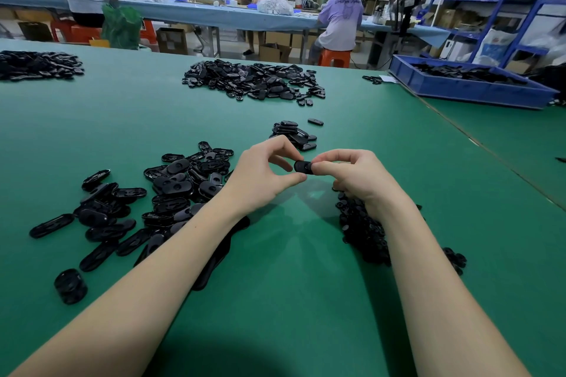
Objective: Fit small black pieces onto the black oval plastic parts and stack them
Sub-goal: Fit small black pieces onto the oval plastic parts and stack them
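A black oval plastic part point(302, 167) is held above the green table between both hands. My left hand point(263, 174) pinches its left end with thumb and fingers. My right hand point(352, 174) grips its right end, fingers curled over it. A loose heap of oval parts point(147, 202) lies to the left under my left forearm. A heap of small black pieces point(361, 229) lies under my right wrist. A short stack of oval parts point(292, 135) stands just beyond the hands. Whether a small piece sits on the held part is hidden.
The green table point(291, 285) carries a large far pile of black parts point(254, 79), another pile at far left point(36, 64), and a blue bin point(468, 79) with parts at far right. A table seam runs diagonally on the right. People work at benches behind.
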The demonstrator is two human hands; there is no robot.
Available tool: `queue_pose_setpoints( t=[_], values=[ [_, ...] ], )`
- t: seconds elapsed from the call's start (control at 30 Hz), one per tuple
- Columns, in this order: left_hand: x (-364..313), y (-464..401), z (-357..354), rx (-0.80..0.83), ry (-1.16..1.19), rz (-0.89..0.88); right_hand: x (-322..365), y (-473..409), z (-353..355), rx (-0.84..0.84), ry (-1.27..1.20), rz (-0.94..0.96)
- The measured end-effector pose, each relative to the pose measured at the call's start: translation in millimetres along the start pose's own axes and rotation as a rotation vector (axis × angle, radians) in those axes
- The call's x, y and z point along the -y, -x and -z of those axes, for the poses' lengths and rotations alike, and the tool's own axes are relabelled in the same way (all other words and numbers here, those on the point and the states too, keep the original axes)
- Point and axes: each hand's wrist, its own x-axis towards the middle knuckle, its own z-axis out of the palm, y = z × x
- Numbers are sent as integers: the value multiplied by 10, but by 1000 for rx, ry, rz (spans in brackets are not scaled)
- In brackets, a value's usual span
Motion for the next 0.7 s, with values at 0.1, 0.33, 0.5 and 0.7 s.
queue_pose_setpoints(
  t=[0.1,0.33,0.5,0.7],
  values=[
    [-21,5,-3,-19,-20,-29,8,12,8,2,6,-1],
    [-50,11,-10,-34,-92,-79,17,17,8,7,11,-14],
    [-30,9,-12,-41,-149,-92,1,-3,-9,5,9,-46],
    [-14,22,-19,-49,-220,-137,-20,-22,-15,-3,20,-69]
  ],
)
